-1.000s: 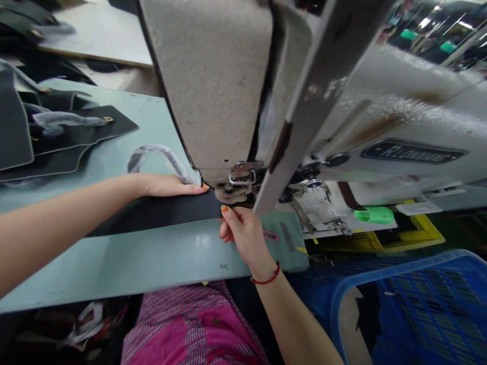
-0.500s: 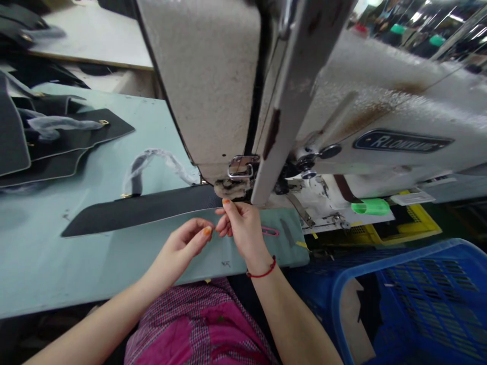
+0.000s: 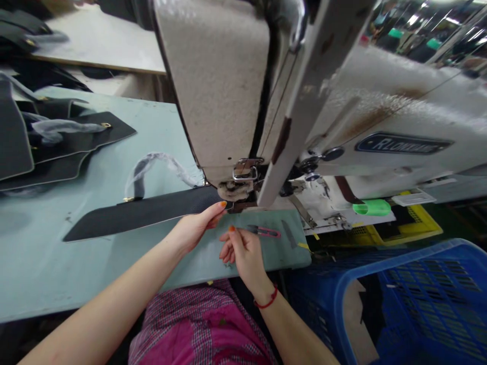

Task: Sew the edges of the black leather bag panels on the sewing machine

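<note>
A long black leather bag panel (image 3: 133, 217) lies on the pale green table, its right end beneath the head of the sewing machine (image 3: 218, 91). My left hand (image 3: 196, 227) grips the panel's near edge close to the presser foot, thumb on top. From the panel's far side rises a curved strap handle (image 3: 140, 175), partly wrapped in clear film. My right hand (image 3: 245, 253) is apart from the panel, nearer to me, with its fingers curled and thumb pressed in; what it pinches, if anything, is too small to see. Just beyond it lie pink-handled thread snips (image 3: 268, 232).
More black panels with film-wrapped handles (image 3: 76, 134) are stacked at the left. A blue plastic basket (image 3: 342, 294) holding scraps stands at my right. Behind it is a yellow crate (image 3: 422, 223). A green plastic piece (image 3: 375, 207) sits by the machine bed.
My left hand has moved up and right onto the panel's edge. My right hand has dropped away from the presser foot toward me, uncovering more of the snips.
</note>
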Demonstrator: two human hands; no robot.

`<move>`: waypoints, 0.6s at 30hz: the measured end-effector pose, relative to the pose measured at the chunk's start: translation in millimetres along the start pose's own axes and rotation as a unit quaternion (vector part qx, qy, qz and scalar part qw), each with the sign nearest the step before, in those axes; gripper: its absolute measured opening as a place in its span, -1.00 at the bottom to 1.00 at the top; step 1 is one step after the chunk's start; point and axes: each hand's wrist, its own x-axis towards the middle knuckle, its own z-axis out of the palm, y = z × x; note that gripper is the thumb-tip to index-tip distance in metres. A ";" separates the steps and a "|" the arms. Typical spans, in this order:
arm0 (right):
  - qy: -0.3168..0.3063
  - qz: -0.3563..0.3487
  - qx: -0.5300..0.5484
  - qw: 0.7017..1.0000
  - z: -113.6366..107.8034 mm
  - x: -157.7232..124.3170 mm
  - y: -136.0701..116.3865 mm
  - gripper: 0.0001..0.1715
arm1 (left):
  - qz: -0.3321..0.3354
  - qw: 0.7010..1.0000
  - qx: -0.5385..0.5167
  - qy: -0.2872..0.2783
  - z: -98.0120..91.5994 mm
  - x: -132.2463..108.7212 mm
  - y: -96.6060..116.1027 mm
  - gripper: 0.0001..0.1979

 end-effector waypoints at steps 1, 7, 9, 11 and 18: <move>0.001 0.006 -0.016 1.000 -2.0 -4.8 10.5 -0.35 | -0.008 1.000 -0.002 -0.011 0.7 0.4 0.9 -0.58; -0.013 -0.021 -0.153 0.988 -9.7 -14.3 51.0 -0.28 | -0.013 0.997 -0.029 -0.074 2.8 2.5 8.1 -0.55; -0.016 -0.025 -0.169 0.985 -9.9 -13.7 52.7 -0.29 | -0.011 0.996 -0.036 -0.081 2.8 4.4 9.0 -0.56; -0.017 -0.026 -0.172 0.985 -9.9 -13.3 52.0 -0.30 | -0.008 0.996 -0.038 -0.075 2.6 7.6 9.1 -0.57; -0.019 -0.032 -0.191 0.981 -10.3 -13.5 53.4 -0.36 | 0.013 0.996 -0.059 -0.068 0.8 17.9 6.5 -0.63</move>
